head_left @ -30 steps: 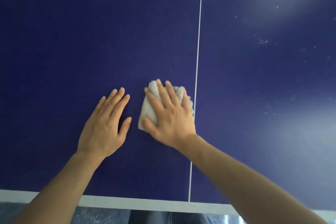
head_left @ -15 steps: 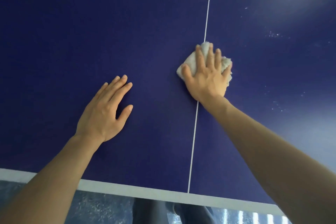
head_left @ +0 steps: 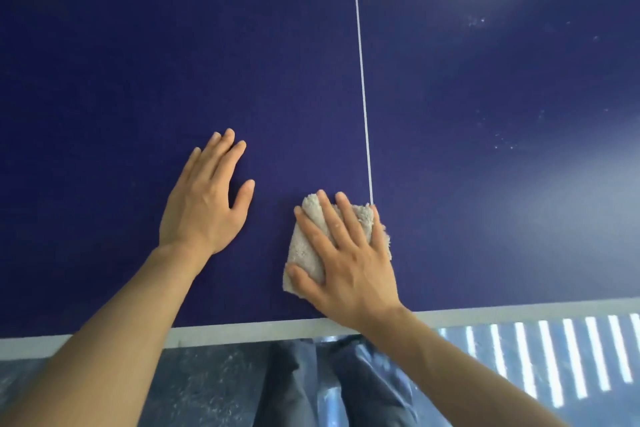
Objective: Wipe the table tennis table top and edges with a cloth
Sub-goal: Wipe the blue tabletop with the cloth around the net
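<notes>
One view only, from the head camera, looking down on the dark blue table top [head_left: 138,45]. At about six o'clock from the middle of the picture, the right hand [head_left: 346,263] lies flat on a folded, off-white fluffy cloth [head_left: 306,246], fingers straight and spread, pressing it to the surface rather than curling round it. The cloth sits just at the near end of the white centre line [head_left: 362,97], its right side touching that line, and close to the pale near edge band [head_left: 242,329] at six o'clock. At nine o'clock from the cloth, just beside it and apart, the left hand [head_left: 204,204] rests palm down on the bare top, fingers straight, holding nothing.

Judged by its pile, the cloth is light, soft and limp; it would bunch or unfold if dragged by a corner, so a flat palm over its middle seems the best hold. Pale specks [head_left: 502,142] show at two to three o'clock, so that side likely needs wiping, as does the edge band.
</notes>
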